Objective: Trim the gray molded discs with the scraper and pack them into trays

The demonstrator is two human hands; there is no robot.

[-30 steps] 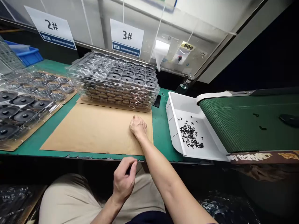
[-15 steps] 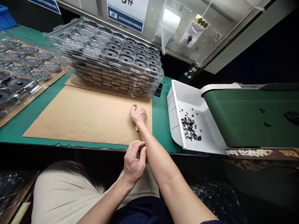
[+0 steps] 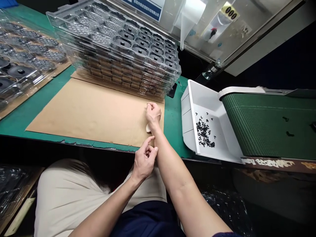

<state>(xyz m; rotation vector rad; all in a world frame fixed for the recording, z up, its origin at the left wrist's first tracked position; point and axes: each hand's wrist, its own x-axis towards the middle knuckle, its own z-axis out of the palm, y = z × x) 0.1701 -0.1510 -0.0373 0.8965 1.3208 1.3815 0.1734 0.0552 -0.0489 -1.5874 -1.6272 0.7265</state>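
Observation:
My right hand [image 3: 153,113] rests as a closed fist on the brown cardboard sheet [image 3: 93,112], just in front of the stack of clear blister trays [image 3: 116,56]. A small pale piece [image 3: 148,128] shows beside its wrist; I cannot make out what it is or whether the fist holds it. My left hand [image 3: 144,159] is at the table's front edge with its fingers curled. Its fingertips press against my right forearm just below the wrist, and nothing is visible in it.
The top tray of the stack holds black round parts. More trays with larger black discs [image 3: 17,70] lie at the left. A white bin [image 3: 197,98] with several small black bits stands at the right, under the end of a green conveyor belt [image 3: 266,125].
My left hand rose from my lap to my right forearm and now touches it. The right fist stayed on the cardboard. The view tilted down and shifted.

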